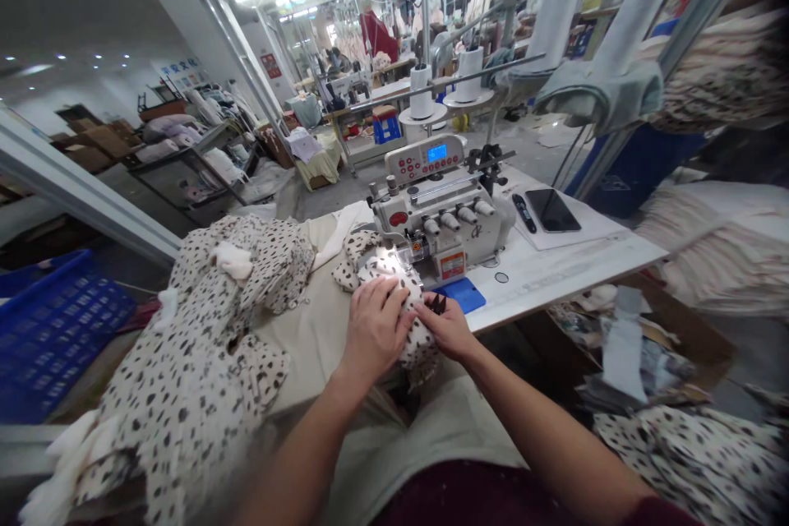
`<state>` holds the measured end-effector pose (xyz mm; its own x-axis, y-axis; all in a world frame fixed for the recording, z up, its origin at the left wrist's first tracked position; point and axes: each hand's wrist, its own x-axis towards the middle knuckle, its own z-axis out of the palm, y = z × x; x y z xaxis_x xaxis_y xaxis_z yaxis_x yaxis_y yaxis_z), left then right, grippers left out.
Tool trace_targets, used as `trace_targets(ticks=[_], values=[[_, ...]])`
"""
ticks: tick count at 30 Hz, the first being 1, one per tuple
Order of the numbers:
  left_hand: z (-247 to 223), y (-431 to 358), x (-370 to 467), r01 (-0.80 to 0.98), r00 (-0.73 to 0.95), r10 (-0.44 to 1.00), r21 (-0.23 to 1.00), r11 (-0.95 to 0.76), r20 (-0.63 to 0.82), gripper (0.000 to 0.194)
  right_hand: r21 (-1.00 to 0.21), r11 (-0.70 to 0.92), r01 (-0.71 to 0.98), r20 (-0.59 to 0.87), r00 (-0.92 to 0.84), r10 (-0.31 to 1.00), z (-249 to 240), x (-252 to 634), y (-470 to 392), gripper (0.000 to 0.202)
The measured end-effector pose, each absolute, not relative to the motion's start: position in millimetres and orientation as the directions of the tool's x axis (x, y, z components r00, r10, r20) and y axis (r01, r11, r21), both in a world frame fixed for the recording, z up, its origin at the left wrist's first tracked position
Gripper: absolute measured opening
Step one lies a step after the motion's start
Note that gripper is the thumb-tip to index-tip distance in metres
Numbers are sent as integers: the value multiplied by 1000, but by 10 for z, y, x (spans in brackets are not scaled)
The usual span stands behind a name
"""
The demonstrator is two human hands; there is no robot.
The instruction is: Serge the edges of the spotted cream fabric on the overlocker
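A cream, dark-spotted fabric piece (421, 339) lies at the needle end of a white overlock sewing machine (440, 214), under its lit presser area. My left hand (377, 325) rests flat on top of this fabric, fingers stretched toward the machine. Just to its right, my right hand (449, 330) pinches the fabric's edge between thumb and fingers. A dark, pointed tool (437, 304) sticks up from the right hand; its kind is unclear. The fabric's lower end hangs off the table's front edge. More spotted cloth (215, 329) is heaped on the left, with white fluffy parts.
A phone (553, 209) and a black marker (523, 213) lie on the table right of the machine. Thread cones (421, 90) stand behind it. On the left is a blue basket (55, 337); on the right, a box of scraps (641, 353) and stacked cloth (727, 246).
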<state>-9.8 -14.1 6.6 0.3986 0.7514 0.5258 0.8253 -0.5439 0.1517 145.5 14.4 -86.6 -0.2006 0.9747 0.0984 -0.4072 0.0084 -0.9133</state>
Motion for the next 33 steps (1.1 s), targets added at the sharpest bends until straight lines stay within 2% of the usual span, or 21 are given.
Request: trace_targets(ticks=[8,17,22,33], values=[[-5,-166,-10,803,470,686,53,-593,555,27,-896,31,-443,111,-156,981,-843,1422,163,33],[26,-151,21,791,483,683,62,-609,549,25,-871,-15,-492,53,-122,991,-896,1406,191,34],[33,-134,27,790,489,678,51,-611,549,26,-861,-12,-508,65,-134,989,-918,1405,198,33],[31,-142,35,790,489,681,53,-610,545,29,-884,-5,-467,50,-106,993,-874,1397,190,37]])
